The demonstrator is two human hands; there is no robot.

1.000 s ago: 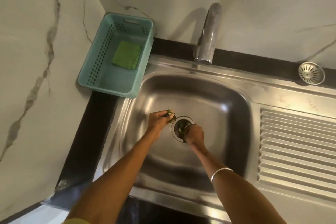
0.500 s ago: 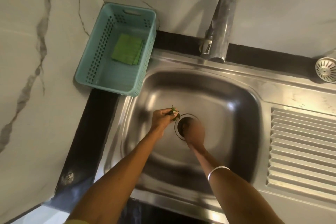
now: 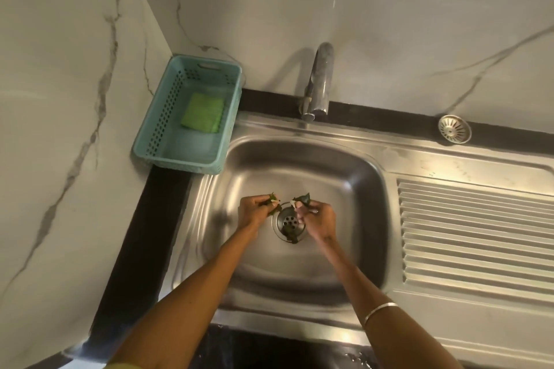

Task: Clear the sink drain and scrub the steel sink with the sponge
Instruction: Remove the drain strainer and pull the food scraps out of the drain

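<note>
Both my hands are down in the steel sink (image 3: 353, 189), just above its drain (image 3: 287, 221). My left hand (image 3: 254, 211) grips a small bunch of green leaf scraps (image 3: 272, 200) left of the drain. My right hand (image 3: 317, 219) pinches another green leaf scrap (image 3: 303, 198) at the drain's far right edge. More dark leaf debris (image 3: 290, 235) lies on the near side of the perforated drain. The green sponge (image 3: 202, 112) lies flat inside a teal plastic basket (image 3: 150, 141) at the sink's far left corner.
A chrome tap (image 3: 319, 84) stands behind the basin. The loose drain strainer (image 3: 454, 129) sits on the black ledge at the far right. A ribbed steel drainboard (image 3: 473, 234) extends right of the basin. Marble walls close in the left and back.
My right hand has lifted out of the drain with a leaf scrap pinched in it, uncovering the drain holes. My left hand still holds its scraps. The camera view has tilted.
</note>
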